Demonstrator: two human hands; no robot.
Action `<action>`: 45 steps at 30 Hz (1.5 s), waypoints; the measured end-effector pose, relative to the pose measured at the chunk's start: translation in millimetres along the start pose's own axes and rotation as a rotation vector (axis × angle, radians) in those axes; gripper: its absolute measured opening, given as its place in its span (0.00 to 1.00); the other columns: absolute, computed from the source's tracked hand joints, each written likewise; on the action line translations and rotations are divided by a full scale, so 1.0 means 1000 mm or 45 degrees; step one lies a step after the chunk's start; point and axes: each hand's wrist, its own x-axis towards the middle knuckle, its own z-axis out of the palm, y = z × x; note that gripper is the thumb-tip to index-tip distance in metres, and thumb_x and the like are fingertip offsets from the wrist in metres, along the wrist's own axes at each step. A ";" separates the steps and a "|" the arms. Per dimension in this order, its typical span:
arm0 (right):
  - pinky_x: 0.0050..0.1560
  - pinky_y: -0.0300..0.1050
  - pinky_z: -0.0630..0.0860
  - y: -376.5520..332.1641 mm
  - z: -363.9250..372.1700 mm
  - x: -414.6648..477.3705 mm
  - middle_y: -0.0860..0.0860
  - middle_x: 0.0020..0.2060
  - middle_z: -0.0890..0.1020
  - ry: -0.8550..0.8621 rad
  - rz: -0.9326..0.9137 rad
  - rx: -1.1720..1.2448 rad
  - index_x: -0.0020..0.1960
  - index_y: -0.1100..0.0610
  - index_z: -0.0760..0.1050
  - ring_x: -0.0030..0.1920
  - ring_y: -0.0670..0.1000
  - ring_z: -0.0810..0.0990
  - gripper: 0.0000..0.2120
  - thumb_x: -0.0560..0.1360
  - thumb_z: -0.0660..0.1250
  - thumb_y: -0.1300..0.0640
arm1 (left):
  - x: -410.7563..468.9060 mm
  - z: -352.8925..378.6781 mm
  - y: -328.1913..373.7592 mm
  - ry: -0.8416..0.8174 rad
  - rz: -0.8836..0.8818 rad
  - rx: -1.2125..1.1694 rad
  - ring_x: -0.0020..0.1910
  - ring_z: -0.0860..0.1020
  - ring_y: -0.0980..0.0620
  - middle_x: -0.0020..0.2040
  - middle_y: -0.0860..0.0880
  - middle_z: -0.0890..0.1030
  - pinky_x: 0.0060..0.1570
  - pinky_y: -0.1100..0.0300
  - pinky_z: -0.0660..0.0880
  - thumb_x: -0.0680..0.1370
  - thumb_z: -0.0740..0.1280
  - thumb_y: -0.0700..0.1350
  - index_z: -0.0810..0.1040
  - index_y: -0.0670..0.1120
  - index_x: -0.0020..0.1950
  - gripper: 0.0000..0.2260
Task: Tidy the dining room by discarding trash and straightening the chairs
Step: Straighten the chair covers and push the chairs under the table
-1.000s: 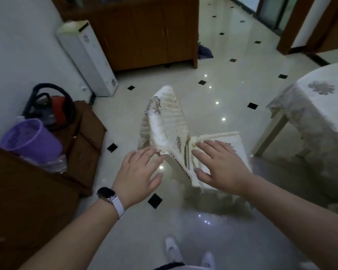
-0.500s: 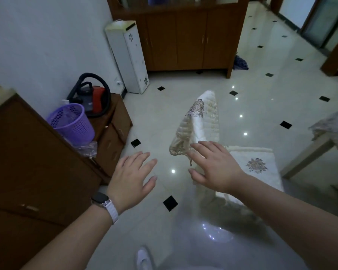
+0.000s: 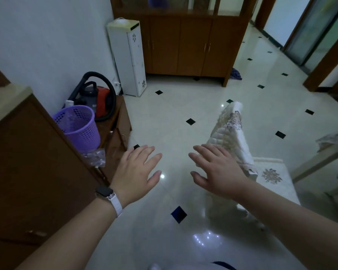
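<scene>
Moved: your left hand (image 3: pixel 137 172) and right hand (image 3: pixel 217 172) are now clear of the covered chair (image 3: pixel 232 131), fingers spread, holding nothing; it stands just beside your right hand, seemingly straightened; purple bin (image 3: pixel 78 125) at left, trash discarding unconfirmed.

Both arms are reaching out in front, palms facing down, with the left hand (image 3: pixel 138 172) and the right hand (image 3: pixel 218 170) side by side, fingers (image 3: pixel 200 159) stretching out flat and holding nothing at all.

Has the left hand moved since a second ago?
Yes. The left hand has drawn left, off the chair back, toward the wooden cabinet.
</scene>
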 end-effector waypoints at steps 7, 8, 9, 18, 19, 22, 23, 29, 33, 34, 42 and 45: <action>0.63 0.53 0.69 -0.002 0.017 0.062 0.55 0.63 0.78 -0.077 0.025 -0.059 0.64 0.55 0.76 0.64 0.57 0.75 0.24 0.75 0.61 0.42 | 0.023 0.010 -0.059 0.038 0.004 -0.084 0.63 0.75 0.43 0.62 0.44 0.78 0.62 0.47 0.67 0.76 0.63 0.55 0.79 0.47 0.63 0.19; 0.63 0.53 0.69 0.002 0.022 0.071 0.55 0.63 0.78 -0.074 0.032 -0.059 0.64 0.55 0.76 0.63 0.57 0.75 0.23 0.75 0.61 0.42 | 0.030 0.013 -0.065 0.036 0.008 -0.091 0.63 0.75 0.43 0.62 0.44 0.78 0.62 0.47 0.67 0.76 0.63 0.55 0.79 0.47 0.63 0.19; 0.63 0.53 0.70 0.006 0.028 0.079 0.55 0.63 0.78 -0.072 0.037 -0.053 0.64 0.55 0.76 0.63 0.58 0.76 0.23 0.75 0.62 0.43 | 0.037 0.019 -0.071 0.031 0.015 -0.100 0.63 0.75 0.43 0.62 0.44 0.78 0.62 0.46 0.67 0.76 0.63 0.54 0.79 0.47 0.63 0.19; 0.63 0.54 0.71 0.076 0.118 0.167 0.55 0.62 0.79 -0.064 0.164 0.065 0.63 0.55 0.77 0.62 0.59 0.76 0.23 0.75 0.63 0.43 | 0.141 0.082 -0.133 -0.117 0.083 -0.070 0.65 0.74 0.44 0.64 0.46 0.78 0.64 0.48 0.65 0.76 0.65 0.55 0.78 0.48 0.64 0.19; 0.63 0.55 0.71 0.085 0.126 0.177 0.55 0.62 0.79 -0.077 0.187 0.084 0.63 0.55 0.77 0.62 0.59 0.76 0.23 0.75 0.62 0.43 | 0.158 0.087 -0.139 -0.135 0.102 -0.056 0.65 0.74 0.45 0.64 0.46 0.78 0.64 0.48 0.65 0.76 0.65 0.55 0.78 0.48 0.64 0.19; 0.63 0.55 0.71 0.118 0.140 0.206 0.56 0.62 0.79 -0.077 0.233 0.122 0.62 0.56 0.77 0.62 0.59 0.76 0.22 0.75 0.62 0.43 | 0.218 0.098 -0.152 -0.137 0.198 -0.022 0.64 0.75 0.44 0.63 0.46 0.78 0.64 0.48 0.65 0.76 0.65 0.55 0.78 0.48 0.63 0.19; 0.63 0.55 0.71 0.131 0.141 0.214 0.56 0.62 0.79 -0.065 0.249 0.126 0.62 0.56 0.77 0.62 0.59 0.76 0.22 0.75 0.62 0.43 | 0.239 0.101 -0.154 -0.121 0.230 -0.031 0.63 0.75 0.44 0.63 0.45 0.78 0.63 0.47 0.66 0.76 0.65 0.55 0.79 0.48 0.63 0.19; 0.64 0.54 0.70 0.200 0.125 0.252 0.56 0.63 0.78 -0.037 0.410 0.038 0.62 0.56 0.77 0.63 0.59 0.76 0.24 0.75 0.60 0.42 | 0.335 0.121 -0.157 -0.078 0.324 -0.108 0.64 0.75 0.42 0.64 0.44 0.78 0.62 0.43 0.71 0.76 0.67 0.53 0.79 0.46 0.63 0.19; 0.63 0.55 0.70 0.237 0.112 0.254 0.56 0.62 0.78 -0.025 0.540 -0.040 0.62 0.56 0.77 0.62 0.59 0.76 0.23 0.75 0.60 0.42 | 0.384 0.141 -0.153 -0.073 0.468 -0.182 0.64 0.75 0.42 0.63 0.44 0.78 0.63 0.43 0.70 0.76 0.65 0.53 0.79 0.46 0.64 0.19; 0.63 0.55 0.71 0.245 0.112 0.253 0.56 0.63 0.78 -0.037 0.569 -0.055 0.62 0.56 0.77 0.62 0.60 0.76 0.23 0.75 0.60 0.43 | 0.397 0.147 -0.151 -0.070 0.500 -0.196 0.64 0.75 0.42 0.63 0.44 0.78 0.63 0.44 0.69 0.77 0.65 0.54 0.79 0.46 0.64 0.19; 0.63 0.53 0.69 0.269 0.121 0.240 0.55 0.62 0.78 -0.142 0.929 -0.183 0.61 0.56 0.77 0.63 0.58 0.75 0.23 0.74 0.61 0.43 | 0.489 0.214 -0.138 -0.073 0.857 -0.423 0.65 0.74 0.42 0.64 0.43 0.78 0.64 0.45 0.68 0.77 0.64 0.54 0.79 0.46 0.63 0.19; 0.63 0.52 0.67 0.269 0.120 0.243 0.55 0.63 0.78 -0.232 1.123 -0.250 0.63 0.55 0.76 0.64 0.57 0.74 0.24 0.74 0.60 0.42 | 0.523 0.238 -0.133 -0.110 0.995 -0.528 0.65 0.73 0.42 0.64 0.44 0.77 0.64 0.45 0.67 0.77 0.63 0.54 0.79 0.46 0.64 0.19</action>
